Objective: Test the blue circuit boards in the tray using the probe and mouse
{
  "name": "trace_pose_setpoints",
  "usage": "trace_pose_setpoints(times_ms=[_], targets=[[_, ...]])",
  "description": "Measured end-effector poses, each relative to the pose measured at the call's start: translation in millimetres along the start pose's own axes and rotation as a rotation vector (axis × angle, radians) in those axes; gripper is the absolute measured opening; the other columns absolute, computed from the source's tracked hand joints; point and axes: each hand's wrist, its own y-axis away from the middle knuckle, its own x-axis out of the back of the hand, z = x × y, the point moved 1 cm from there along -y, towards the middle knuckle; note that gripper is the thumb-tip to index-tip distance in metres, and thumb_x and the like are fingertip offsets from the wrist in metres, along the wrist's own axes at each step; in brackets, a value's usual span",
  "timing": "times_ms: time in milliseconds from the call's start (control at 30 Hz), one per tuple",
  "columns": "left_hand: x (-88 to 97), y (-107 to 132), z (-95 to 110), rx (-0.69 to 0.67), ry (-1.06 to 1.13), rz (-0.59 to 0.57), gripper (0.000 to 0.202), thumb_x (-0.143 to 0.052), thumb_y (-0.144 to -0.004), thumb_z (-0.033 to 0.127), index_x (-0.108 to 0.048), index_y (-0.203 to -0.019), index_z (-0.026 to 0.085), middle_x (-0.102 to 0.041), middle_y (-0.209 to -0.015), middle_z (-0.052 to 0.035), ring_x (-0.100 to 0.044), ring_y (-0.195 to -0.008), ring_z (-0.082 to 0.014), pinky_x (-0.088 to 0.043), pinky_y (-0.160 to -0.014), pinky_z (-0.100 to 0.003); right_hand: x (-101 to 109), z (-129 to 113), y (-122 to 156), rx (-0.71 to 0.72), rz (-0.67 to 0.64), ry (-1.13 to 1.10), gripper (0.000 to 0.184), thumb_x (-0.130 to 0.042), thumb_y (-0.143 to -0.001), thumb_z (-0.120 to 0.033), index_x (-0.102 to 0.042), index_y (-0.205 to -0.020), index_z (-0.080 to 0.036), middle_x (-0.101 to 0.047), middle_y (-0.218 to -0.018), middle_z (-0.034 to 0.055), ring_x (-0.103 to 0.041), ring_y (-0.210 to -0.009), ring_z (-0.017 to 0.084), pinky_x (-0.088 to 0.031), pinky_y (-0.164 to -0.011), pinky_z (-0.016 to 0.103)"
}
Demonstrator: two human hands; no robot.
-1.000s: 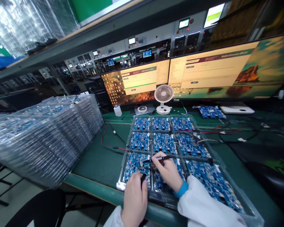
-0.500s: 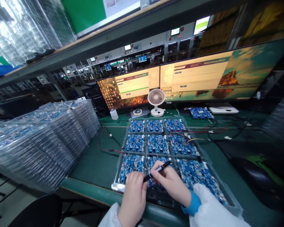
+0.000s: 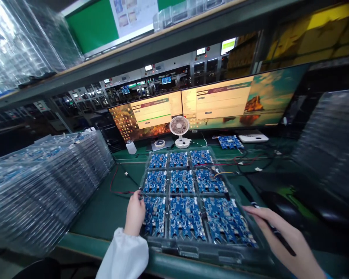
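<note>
A clear plastic tray (image 3: 192, 252) holds a three-by-three grid of blue circuit boards (image 3: 186, 217) on the green bench. My left hand (image 3: 135, 213) sits at the tray's left edge, fingers pinched on a small black connector (image 3: 140, 195) at the end of a red and black wire (image 3: 116, 190). My right hand (image 3: 285, 242) is off the tray's right side, low in view, with a black pen (image 3: 269, 226) lying across its fingers. Both sleeves are white.
Tall stacks of clear trays with boards stand at the left (image 3: 46, 186) and at the right (image 3: 331, 139). Behind the tray are two monitors (image 3: 218, 102), a small white fan (image 3: 179, 130), a white bottle (image 3: 130, 147), a tape roll (image 3: 159, 143), a loose blue board (image 3: 229, 142) and cables (image 3: 250, 161).
My hands have parted from the near-left board. The left went to the tray's left edge and took the connector; the right swung out to the right with the pen. The view has lifted.
</note>
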Motion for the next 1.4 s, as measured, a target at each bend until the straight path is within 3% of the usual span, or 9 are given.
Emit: trace_pose_setpoints(times_ms=[167,400,500,600,733,867,1133,1300,1400], targets=[[1.8,-10,23,0.051,-0.187,-0.051,0.036,-0.045,-0.086,0.013,-0.045,-0.122,0.01,-0.064,-0.098,-0.0131,-0.062,-0.096,-0.0262,-0.046,-0.083,-0.034,22,38,30,-0.135,0.015,0.14,0.029,-0.049,-0.09,-0.044,-0.062,-0.107,-0.026,-0.067,-0.106,0.0063,-0.065,-0.096,0.023,-0.054,-0.089,0.037],[8.8,-4,33,0.047,-0.281,0.035,0.024,-0.035,-0.087,0.01,-0.052,-0.103,0.011,-0.058,-0.107,-0.016,-0.062,-0.088,-0.0229,-0.045,-0.079,-0.032,5,49,28,-0.278,-0.109,0.119,0.038,-0.043,-0.091,-0.05,-0.058,-0.114,-0.023,-0.063,-0.118,0.0092,-0.06,-0.111,0.024,-0.05,-0.097,0.04],[12.0,9,33,-0.034,-0.24,-0.102,0.021,-0.039,-0.088,0.016,-0.059,-0.091,0.013,-0.06,-0.097,-0.0123,-0.06,-0.092,-0.0232,-0.043,-0.084,-0.033,-5,48,28,-0.309,-0.229,0.122,0.039,-0.043,-0.089,-0.051,-0.055,-0.113,-0.022,-0.058,-0.127,0.0112,-0.057,-0.115,0.025,-0.051,-0.095,0.039],[13.4,23,39,-0.069,-0.231,-0.252,0.029,-0.041,-0.092,0.034,-0.06,-0.079,0.016,-0.06,-0.086,-0.0091,-0.06,-0.088,-0.0237,-0.042,-0.083,-0.034,-12,46,29,-0.326,-0.338,0.129,0.037,-0.042,-0.088,-0.049,-0.053,-0.11,-0.021,-0.055,-0.131,0.0136,-0.056,-0.116,0.027,-0.052,-0.093,0.04],[9.6,32,48,-0.06,-0.397,-0.281,0.026,-0.041,-0.093,0.029,-0.058,-0.08,0.014,-0.059,-0.09,-0.0105,-0.06,-0.081,-0.0227,-0.042,-0.078,-0.033,-17,41,28,-0.32,-0.393,0.118,0.03,-0.04,-0.087,-0.043,-0.053,-0.103,-0.021,-0.061,-0.121,0.0162,-0.059,-0.111,0.026,-0.051,-0.092,0.04],[4.0,31,52,-0.101,-0.492,-0.272,0.024,-0.033,-0.095,0.02,-0.056,-0.094,0.011,-0.059,-0.103,-0.0162,-0.061,-0.09,-0.0241,-0.042,-0.082,-0.034,-18,34,23,-0.324,-0.374,0.085,0.02,-0.038,-0.086,-0.037,-0.052,-0.091,-0.023,-0.065,-0.098,0.0125,-0.064,-0.091,0.024,-0.053,-0.079,0.036],[6.8,30,48,-0.098,-0.251,-0.163,0.023,-0.029,-0.095,0.024,-0.049,-0.084,0.017,-0.058,-0.091,-0.0117,-0.059,-0.085,-0.0224,-0.043,-0.08,-0.033,-33,23,10,-0.327,-0.315,0.056,0.019,-0.037,-0.087,-0.033,-0.052,-0.087,-0.023,-0.062,-0.085,0.0093,-0.061,-0.078,0.022,-0.05,-0.073,0.035],[17.8,30,46,-0.162,0.064,-0.055,0.026,-0.039,-0.086,0.039,-0.054,-0.082,0.019,-0.056,-0.087,-0.0084,-0.056,-0.085,-0.0239,-0.046,-0.082,-0.039,-52,17,0,-0.298,-0.295,0.035,0.017,-0.035,-0.087,-0.032,-0.049,-0.083,-0.023,-0.059,-0.08,0.008,-0.057,-0.073,0.022,-0.048,-0.07,0.036],[20.6,29,50,-0.209,0.286,-0.075,0.031,-0.047,-0.081,0.046,-0.059,-0.088,0.018,-0.059,-0.096,-0.0087,-0.057,-0.092,-0.0234,-0.046,-0.088,-0.039,-59,17,-6,-0.279,-0.301,0.013,0.017,-0.034,-0.088,-0.033,-0.047,-0.083,-0.024,-0.059,-0.079,0.0074,-0.057,-0.074,0.022,-0.048,-0.071,0.036]])
